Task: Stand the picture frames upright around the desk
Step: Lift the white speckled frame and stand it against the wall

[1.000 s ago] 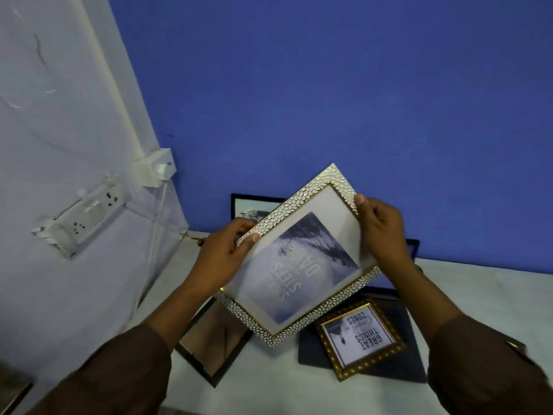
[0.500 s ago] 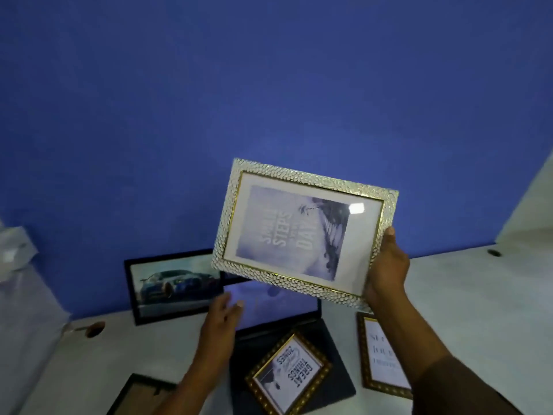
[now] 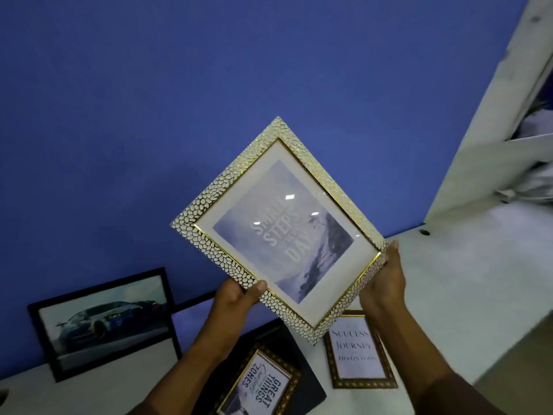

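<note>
A white-and-gold pebbled picture frame [image 3: 278, 232] with a "Small Steps Every Day" print is held in the air, tilted like a diamond, in front of the blue wall. My left hand [image 3: 238, 296] grips its lower left edge and my right hand [image 3: 384, 283] grips its lower right corner. Below it on the white desk [image 3: 449, 295], a black-framed car picture [image 3: 104, 323] stands against the wall. A gold frame reading "Great Things" [image 3: 258, 384] lies flat on a dark pad [image 3: 305, 393]. Another gold frame reading "Success Journey" [image 3: 359, 354] lies flat to its right.
A second black frame [image 3: 191, 317] leans on the wall behind my left arm, partly hidden. A white shelf unit [image 3: 496, 115] with papers rises at the right end of the desk. A small cable hole [image 3: 424, 232] marks the desk's back right.
The view swung right. My left hand, off the frame half a second ago, now grips its lower left edge. The frame turned from near level to a diamond tilt.
</note>
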A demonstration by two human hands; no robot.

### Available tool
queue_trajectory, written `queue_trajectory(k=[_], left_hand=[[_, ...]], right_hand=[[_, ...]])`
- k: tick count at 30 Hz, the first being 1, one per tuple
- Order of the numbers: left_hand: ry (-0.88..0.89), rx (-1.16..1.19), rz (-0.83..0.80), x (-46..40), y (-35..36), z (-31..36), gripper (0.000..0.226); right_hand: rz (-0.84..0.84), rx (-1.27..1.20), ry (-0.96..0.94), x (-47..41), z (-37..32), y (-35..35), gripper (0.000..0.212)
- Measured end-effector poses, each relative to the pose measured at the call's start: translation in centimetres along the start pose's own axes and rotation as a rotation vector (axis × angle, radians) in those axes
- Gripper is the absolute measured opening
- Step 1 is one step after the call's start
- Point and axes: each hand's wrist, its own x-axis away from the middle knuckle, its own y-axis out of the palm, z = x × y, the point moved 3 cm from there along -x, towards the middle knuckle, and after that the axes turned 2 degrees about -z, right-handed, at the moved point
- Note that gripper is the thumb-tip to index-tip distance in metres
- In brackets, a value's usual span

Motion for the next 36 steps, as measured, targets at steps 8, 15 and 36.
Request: queue_trajectory(k=[8,15,36], left_hand=[[-0.086,-0.129,-0.104,-4.6,1.3,-2.1,0.053],[-0.137,-0.294,-0.089,-8.3,8.3,-3.7,0.018],[-0.471,-0.767,0.03,-15.3,15.0,-13.3,0.032]], right_hand=[[-0.086,0.741,-0.23,-4.1,-4.7,-5.4,0.039],[-0.411,1.177,-0.261,-12.3,-6.4,-10.0,0.041],[-0.857,1.613,-0.083,-27.8,-1.7,-16.2,0.026]])
